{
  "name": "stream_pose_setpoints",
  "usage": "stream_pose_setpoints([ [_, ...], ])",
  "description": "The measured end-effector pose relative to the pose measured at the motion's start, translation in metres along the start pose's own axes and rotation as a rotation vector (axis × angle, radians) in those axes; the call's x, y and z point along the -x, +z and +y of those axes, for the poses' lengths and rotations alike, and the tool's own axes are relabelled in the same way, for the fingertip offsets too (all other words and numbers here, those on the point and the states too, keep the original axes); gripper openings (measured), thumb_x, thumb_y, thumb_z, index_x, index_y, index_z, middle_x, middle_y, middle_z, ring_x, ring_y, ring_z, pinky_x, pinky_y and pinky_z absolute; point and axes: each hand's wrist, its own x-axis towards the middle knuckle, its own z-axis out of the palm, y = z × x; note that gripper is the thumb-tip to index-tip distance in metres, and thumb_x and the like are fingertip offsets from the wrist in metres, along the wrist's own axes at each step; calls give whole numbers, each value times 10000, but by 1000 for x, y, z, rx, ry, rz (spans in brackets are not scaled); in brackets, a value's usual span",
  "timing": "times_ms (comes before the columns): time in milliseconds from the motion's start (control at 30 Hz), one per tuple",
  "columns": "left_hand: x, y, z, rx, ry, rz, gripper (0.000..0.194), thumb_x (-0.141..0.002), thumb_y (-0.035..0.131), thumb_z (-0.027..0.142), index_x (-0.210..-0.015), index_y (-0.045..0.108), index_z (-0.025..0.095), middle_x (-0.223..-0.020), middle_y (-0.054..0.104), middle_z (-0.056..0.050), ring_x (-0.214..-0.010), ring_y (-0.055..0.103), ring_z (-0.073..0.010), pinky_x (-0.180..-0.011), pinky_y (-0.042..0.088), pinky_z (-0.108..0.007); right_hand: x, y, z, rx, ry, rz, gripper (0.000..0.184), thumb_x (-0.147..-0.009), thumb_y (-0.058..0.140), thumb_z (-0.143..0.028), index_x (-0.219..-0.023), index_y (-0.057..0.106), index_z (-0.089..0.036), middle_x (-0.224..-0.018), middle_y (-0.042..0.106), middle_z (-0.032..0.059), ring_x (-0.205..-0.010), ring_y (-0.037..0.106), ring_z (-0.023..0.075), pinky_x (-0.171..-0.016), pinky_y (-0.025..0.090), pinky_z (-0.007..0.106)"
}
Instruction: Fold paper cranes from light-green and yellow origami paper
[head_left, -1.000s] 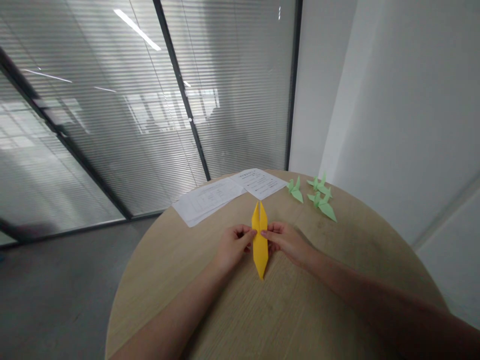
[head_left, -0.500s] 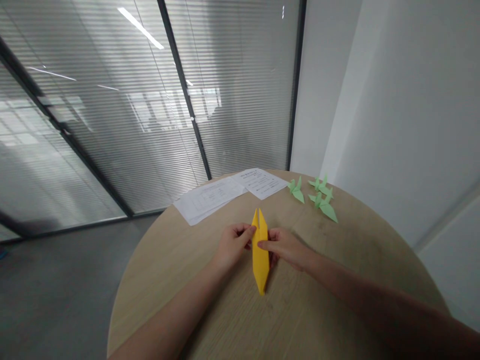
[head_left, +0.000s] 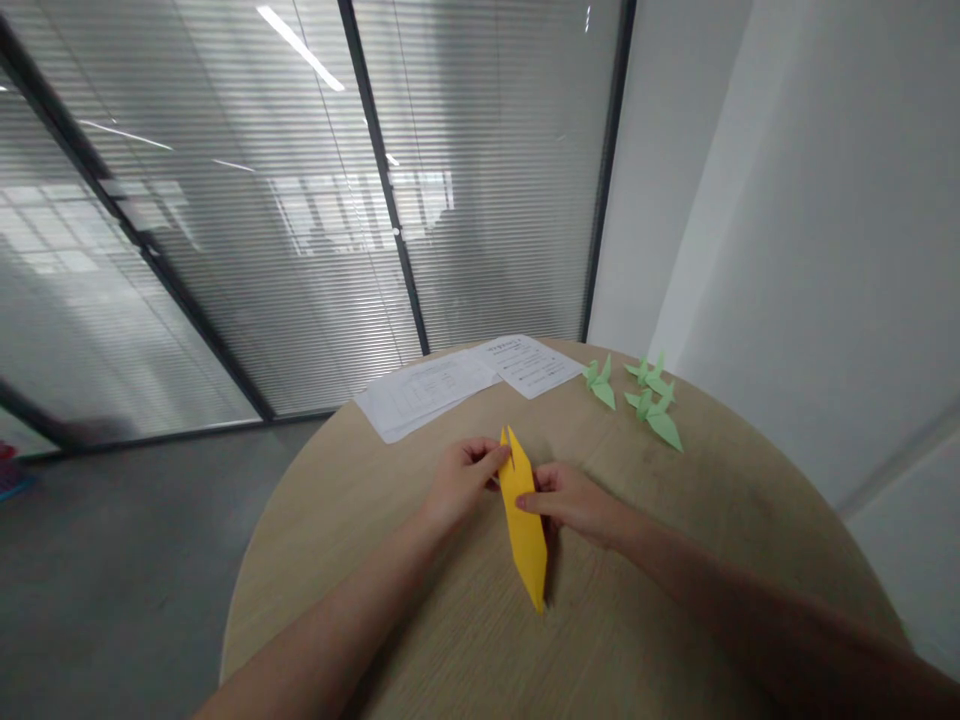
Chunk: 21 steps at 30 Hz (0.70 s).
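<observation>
A long, narrow piece of folded yellow paper (head_left: 527, 535) is held between both hands above the wooden table. Its far end splits into two points, and the near end tapers to one tip. My left hand (head_left: 466, 476) pinches its left edge close to the split end, thumb on top. Around the right edge at mid-length, my right hand (head_left: 568, 502) grips with the thumb lying on the upper face. The fingers behind the paper are partly hidden.
The round wooden table (head_left: 315, 560) has printed white sheets (head_left: 427, 388) at its far edge. Three green paper cranes (head_left: 661, 425) stand at the far right. Beyond are a glass partition with blinds (head_left: 495, 250) and a white wall (head_left: 810, 250).
The yellow paper has turned, its near tip swinging to the right and its split end leaning left. The gap between the two points looks narrower. Both hands keep hold.
</observation>
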Motion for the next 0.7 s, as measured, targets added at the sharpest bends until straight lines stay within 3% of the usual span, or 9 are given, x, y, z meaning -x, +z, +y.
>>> stream_pose_setpoints([
  [100, 0, -5, 7, 48, 22, 97, 322, -755, 780, 475, -788, 735, 158, -726, 690, -41, -643, 608, -150, -613, 494, -273, 3, 1, 0, 16, 15, -46, 157, -761, 776, -284, -851, 746, -160, -799, 751, 41, -655, 642, 141, -595, 428, 231],
  [267, -6, -24, 17, 134, 115, 412, 346, -689, 813, 478, -795, 717, 163, -786, 660, -28, -644, 553, -129, -576, 481, -247, 3, 1, 4, 84, -10, -111, 144, -742, 790, -260, -842, 772, -158, -823, 768, 45, -694, 650, 152, -643, 437, 244],
  [333, -7, -27, 16, 143, 116, 446, 394, -699, 803, 528, -821, 726, 161, -851, 685, -54, -676, 569, -138, -577, 485, -244, 2, 2, 4, 44, -8, -90, 139, -741, 793, -268, -834, 764, -168, -828, 764, 43, -693, 651, 152, -648, 443, 249],
  [400, -6, -23, 13, 141, 59, 336, 444, -726, 789, 577, -861, 750, 155, -890, 716, -82, -712, 605, -155, -600, 500, -251, 2, 2, 3, 9, 1, -67, 137, -741, 796, -272, -822, 748, -173, -808, 750, 36, -670, 639, 145, -633, 437, 247],
  [500, -2, -13, 6, 78, -81, -28, 456, -728, 811, 587, -836, 781, 144, -845, 751, -99, -732, 655, -180, -665, 524, -281, 2, 1, 1, -15, 4, -52, 150, -747, 804, -276, -831, 729, -177, -784, 729, 24, -646, 625, 136, -618, 431, 244],
  [567, 0, -8, 3, 25, -131, -188, 421, -710, 837, 560, -779, 787, 148, -804, 765, -94, -712, 667, -185, -693, 526, -298, 1, 0, 0, -4, 7, -45, 153, -748, 807, -273, -828, 719, -177, -773, 721, 19, -642, 625, 133, -616, 430, 242],
  [633, 1, -5, 1, 3, -138, -216, 380, -701, 848, 530, -743, 787, 157, -784, 771, -88, -688, 669, -185, -695, 524, -307, 1, 0, -1, 29, 24, -47, 149, -742, 803, -268, -814, 711, -175, -752, 713, 16, -627, 617, 129, -598, 420, 238],
  [700, 0, -5, 0, 21, -121, -164, 350, -709, 844, 503, -715, 774, 160, -760, 765, -83, -670, 665, -182, -691, 524, -310, 2, -1, -3, 80, 48, -62, 136, -737, 786, -264, -809, 714, -173, -734, 709, 17, -608, 608, 128, -566, 403, 233],
])
